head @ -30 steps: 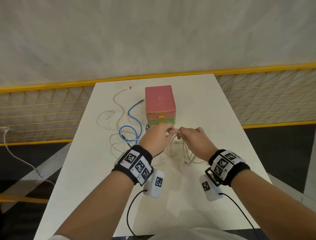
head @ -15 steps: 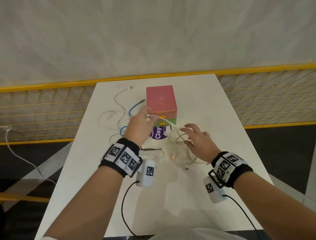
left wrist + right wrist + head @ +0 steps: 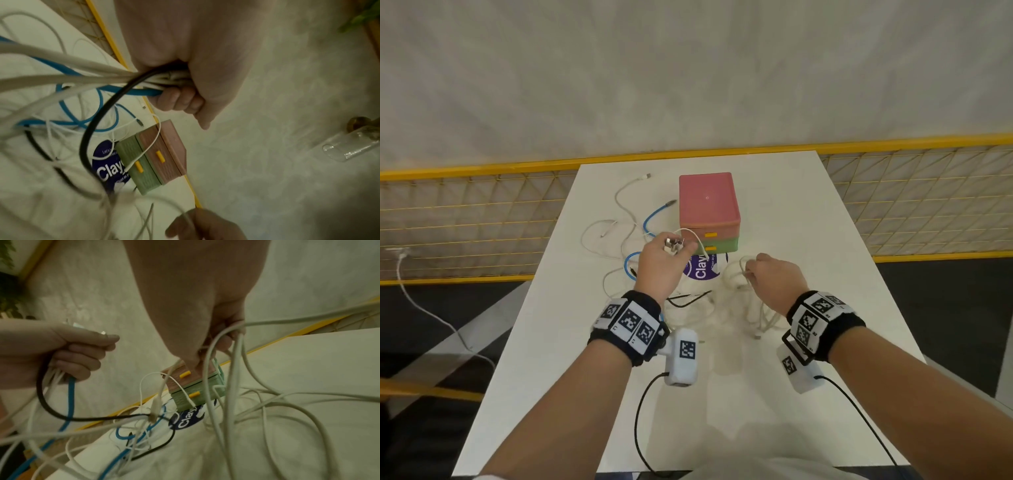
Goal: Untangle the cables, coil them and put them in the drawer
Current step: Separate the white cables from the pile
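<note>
The person's forearms are bare. Behind the fingers of the left hand (image 3: pixel 659 265), a black wristband (image 3: pixel 631 325) carries white square tiles printed with black-and-white coded markers. Below it hangs a white camera pod (image 3: pixel 683 356) with one such marker and a thin black cable. The right hand (image 3: pixel 774 279) wears a matching black band (image 3: pixel 825 322), pod and cable.

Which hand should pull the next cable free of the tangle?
Probably the right hand: it pinches only thin white cable loops, while the left hand grips a whole bundle of plug ends.
</note>
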A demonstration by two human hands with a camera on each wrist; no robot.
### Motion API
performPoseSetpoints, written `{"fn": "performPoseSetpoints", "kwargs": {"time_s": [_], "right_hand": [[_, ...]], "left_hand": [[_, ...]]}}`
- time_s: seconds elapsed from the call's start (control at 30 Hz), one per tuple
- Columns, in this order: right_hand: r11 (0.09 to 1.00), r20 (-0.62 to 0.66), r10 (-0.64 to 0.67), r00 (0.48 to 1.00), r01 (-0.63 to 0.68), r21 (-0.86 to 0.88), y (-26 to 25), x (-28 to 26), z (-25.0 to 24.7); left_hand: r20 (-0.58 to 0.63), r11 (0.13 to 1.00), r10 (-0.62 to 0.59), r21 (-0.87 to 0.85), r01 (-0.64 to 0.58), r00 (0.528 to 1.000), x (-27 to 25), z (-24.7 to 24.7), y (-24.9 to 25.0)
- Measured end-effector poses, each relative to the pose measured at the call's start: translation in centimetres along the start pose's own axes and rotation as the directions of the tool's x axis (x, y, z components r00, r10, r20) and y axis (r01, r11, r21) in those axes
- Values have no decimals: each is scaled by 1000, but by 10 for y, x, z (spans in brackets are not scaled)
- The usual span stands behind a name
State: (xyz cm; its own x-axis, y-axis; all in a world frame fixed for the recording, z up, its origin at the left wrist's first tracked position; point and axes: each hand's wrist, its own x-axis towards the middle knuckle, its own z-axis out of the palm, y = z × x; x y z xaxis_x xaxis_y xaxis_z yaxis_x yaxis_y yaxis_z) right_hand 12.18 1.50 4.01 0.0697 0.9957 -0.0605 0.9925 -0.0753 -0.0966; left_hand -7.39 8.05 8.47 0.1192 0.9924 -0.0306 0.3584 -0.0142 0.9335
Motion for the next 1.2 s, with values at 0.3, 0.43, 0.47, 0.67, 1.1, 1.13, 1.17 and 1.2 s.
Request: {"fn": "performPoseSetpoints", "kwargs": {"time_s": [0.3, 0.43, 0.47, 0.67, 1.1, 1.13, 1.17, 1.2], "right_hand": [[917, -230, -53, 972, 139, 373, -26, -13, -18], [903, -235, -149, 960, 229, 362, -36, -25, -13], [901, -225, -168, 960, 242, 360, -37, -28, -11], [874, -132, -216, 967, 252, 417, -33, -38, -11], [794, -158, -52, 986, 137, 592, -1, -12, -29], [783, -202, -59, 977, 171, 598, -5, -10, -34], [765, -234, -71, 970, 203, 611, -8, -9, -40], [743, -259, -85, 962, 234, 627, -12, -9, -43]], "left_hand": [[118, 966, -166, -179, 185, 979, -4, 23, 9], [75, 931, -151, -324, 167, 986, 0, 29, 16], [67, 914, -152, -371, 166, 986, 1, 29, 19], [-14, 913, -53, -406, 43, 998, 3, 12, 40], [459, 999, 49, -35, -37, 887, -22, -10, 55], [510, 999, -18, 34, 1, 860, -26, -3, 52], [542, 995, -70, 103, 16, 838, -28, 3, 49], [544, 987, -100, 159, 15, 833, -28, 9, 46]]}}
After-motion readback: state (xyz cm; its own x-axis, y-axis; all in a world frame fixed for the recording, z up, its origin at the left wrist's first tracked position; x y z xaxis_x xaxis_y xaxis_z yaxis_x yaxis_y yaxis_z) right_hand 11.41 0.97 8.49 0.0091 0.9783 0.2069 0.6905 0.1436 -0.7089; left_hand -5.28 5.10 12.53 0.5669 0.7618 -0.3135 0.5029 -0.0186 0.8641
